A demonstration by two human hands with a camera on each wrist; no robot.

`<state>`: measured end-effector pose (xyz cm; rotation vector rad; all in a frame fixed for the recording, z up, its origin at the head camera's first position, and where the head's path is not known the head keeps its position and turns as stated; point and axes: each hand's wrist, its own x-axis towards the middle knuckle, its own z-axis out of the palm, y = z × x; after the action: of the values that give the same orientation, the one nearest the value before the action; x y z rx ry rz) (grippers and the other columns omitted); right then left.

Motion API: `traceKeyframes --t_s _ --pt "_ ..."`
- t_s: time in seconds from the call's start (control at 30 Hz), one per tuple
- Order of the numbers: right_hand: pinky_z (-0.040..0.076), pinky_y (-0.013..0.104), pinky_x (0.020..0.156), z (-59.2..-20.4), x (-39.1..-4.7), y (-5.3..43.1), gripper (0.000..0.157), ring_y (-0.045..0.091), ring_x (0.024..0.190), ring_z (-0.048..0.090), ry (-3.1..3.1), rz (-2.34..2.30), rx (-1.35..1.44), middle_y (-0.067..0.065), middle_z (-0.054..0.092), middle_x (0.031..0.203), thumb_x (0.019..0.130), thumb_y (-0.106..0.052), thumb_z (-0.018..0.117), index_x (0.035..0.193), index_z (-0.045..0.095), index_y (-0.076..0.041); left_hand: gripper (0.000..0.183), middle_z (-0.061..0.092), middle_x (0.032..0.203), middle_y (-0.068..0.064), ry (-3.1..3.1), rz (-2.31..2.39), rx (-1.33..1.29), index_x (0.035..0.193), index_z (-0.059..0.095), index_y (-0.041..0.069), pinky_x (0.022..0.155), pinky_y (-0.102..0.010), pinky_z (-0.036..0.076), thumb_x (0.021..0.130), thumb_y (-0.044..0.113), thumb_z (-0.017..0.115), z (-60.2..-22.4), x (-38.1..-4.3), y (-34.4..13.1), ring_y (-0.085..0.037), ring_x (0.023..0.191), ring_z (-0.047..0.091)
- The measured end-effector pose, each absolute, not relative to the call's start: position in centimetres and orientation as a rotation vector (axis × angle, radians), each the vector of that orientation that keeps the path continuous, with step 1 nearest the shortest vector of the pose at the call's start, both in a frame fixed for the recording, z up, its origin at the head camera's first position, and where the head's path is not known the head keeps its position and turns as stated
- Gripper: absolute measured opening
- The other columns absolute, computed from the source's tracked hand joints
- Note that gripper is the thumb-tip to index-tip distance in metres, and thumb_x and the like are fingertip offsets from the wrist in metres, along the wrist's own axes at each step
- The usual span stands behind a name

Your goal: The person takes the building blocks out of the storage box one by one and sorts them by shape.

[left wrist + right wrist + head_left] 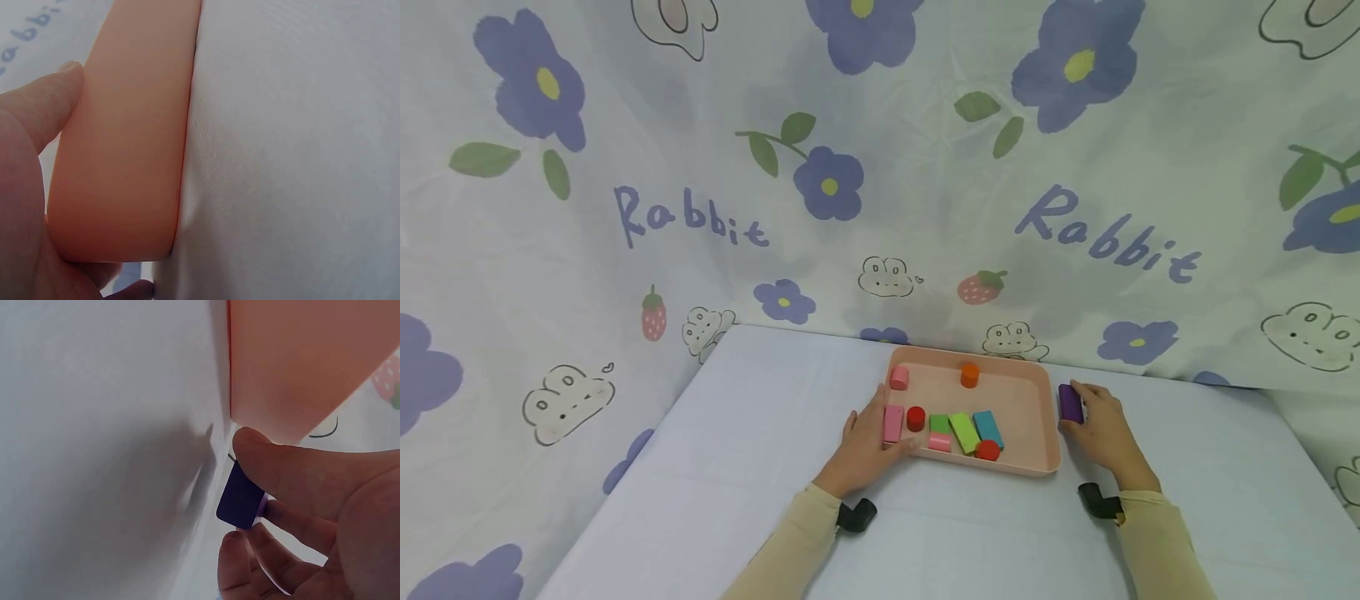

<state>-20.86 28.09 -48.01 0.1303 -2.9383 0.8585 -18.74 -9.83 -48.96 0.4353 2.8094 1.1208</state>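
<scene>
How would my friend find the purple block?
On the white table sits a peach tray. Just past its right side, the right hand holds the purple block. It's the only purple one, and the only block outside the tray.

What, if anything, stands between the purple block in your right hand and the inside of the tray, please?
The raised right wall of the peach tray does: the purple block, pinched in the right hand, is just outside it. Nothing else visible is in the way; the blue block inside lies apart from that wall.

Beige sleeves (793,543), L + R; blk bent wrist units (858,517); hands (863,455) bare.
</scene>
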Motion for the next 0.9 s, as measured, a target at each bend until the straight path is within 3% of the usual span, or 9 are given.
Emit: traceKeyframes --t_s 0.9 --pt "0.038 0.07 0.099 -48.14 -21.34 29.12 0.068 0.063 0.118 0.042 -2.999 0.801 0.183 0.046 0.042 0.13 0.085 -0.007 0.074 0.138 0.04 0.021 0.105 0.019 0.166 -0.014 2.794 1.115 0.413 0.161 0.009 0.002 0.119 -0.064 0.004 0.091 0.056 0.065 -48.77 -18.73 -9.76 -0.031 0.152 0.02"
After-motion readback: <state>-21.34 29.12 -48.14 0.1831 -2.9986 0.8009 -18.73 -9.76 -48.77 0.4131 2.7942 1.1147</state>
